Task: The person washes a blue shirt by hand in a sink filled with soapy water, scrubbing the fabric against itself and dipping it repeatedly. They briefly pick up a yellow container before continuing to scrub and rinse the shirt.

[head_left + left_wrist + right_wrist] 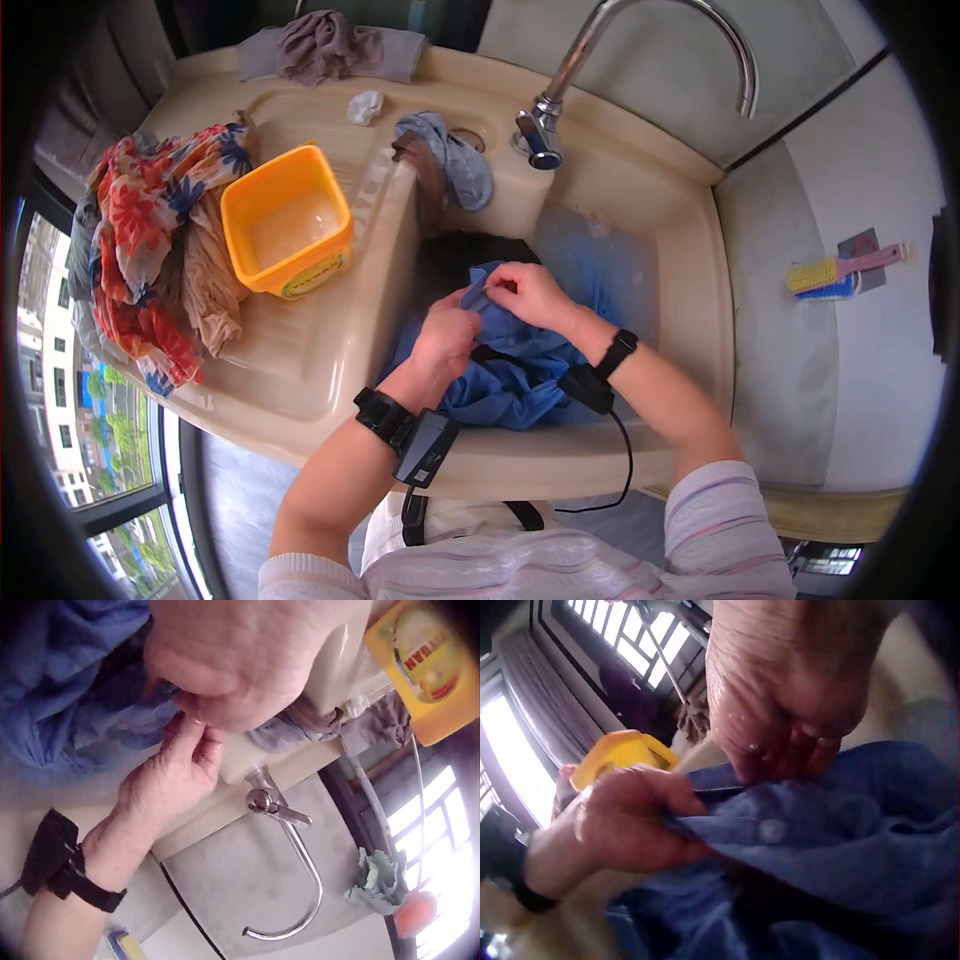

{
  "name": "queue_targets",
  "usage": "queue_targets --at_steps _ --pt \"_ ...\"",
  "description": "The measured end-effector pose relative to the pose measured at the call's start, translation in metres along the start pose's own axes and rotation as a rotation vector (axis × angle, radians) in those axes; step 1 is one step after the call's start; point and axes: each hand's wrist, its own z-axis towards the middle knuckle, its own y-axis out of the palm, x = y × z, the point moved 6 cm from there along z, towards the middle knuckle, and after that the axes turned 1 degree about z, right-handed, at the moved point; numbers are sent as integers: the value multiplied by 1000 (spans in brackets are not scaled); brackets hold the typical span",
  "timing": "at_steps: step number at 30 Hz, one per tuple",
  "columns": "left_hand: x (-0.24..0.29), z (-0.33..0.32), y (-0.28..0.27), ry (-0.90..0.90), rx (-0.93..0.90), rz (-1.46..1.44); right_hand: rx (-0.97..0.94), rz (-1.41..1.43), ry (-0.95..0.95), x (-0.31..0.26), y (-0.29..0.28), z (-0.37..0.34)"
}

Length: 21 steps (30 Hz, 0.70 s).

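Observation:
A wet blue garment with a small button lies bunched in the right-hand basin of the sink. My left hand grips one edge of it between thumb and fingers, as the right wrist view shows. My right hand pinches the cloth just beside the left one, its fingers curled and wet. Both hands hold the fabric up over the basin. Darker cloth lies behind them at the basin's back wall.
A yellow tub stands on the ribbed drainboard, left of the basin. Beside it is a floral cloth heap. Grey socks lie on the divider near the tap. Bluish water fills part of the basin. Brushes are at right.

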Motion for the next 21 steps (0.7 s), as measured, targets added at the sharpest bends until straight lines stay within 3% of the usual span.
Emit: queue_targets --at_steps 2,4,6,8,10,13,17,20,21 --pt "1 -2 3 -11 26 -14 92 -48 33 16 -3 -1" --pt "1 -1 3 -10 16 7 50 -171 93 29 -1 2" --pt "-3 6 -9 15 43 42 95 -94 38 4 -5 -1" --pt "-1 2 -8 9 102 52 149 35 -138 -16 -5 -2" --pt "2 2 -10 31 91 142 127 56 -95 1 -2 0" --pt "6 -1 -10 -8 159 215 -138 -135 68 35 11 -1" --pt "2 7 -18 66 109 160 -120 -130 97 53 14 -3" --pt "7 6 -12 56 101 49 -31 -23 185 47 4 -6" --pt "9 3 -10 39 117 -80 140 162 150 39 -4 -8"
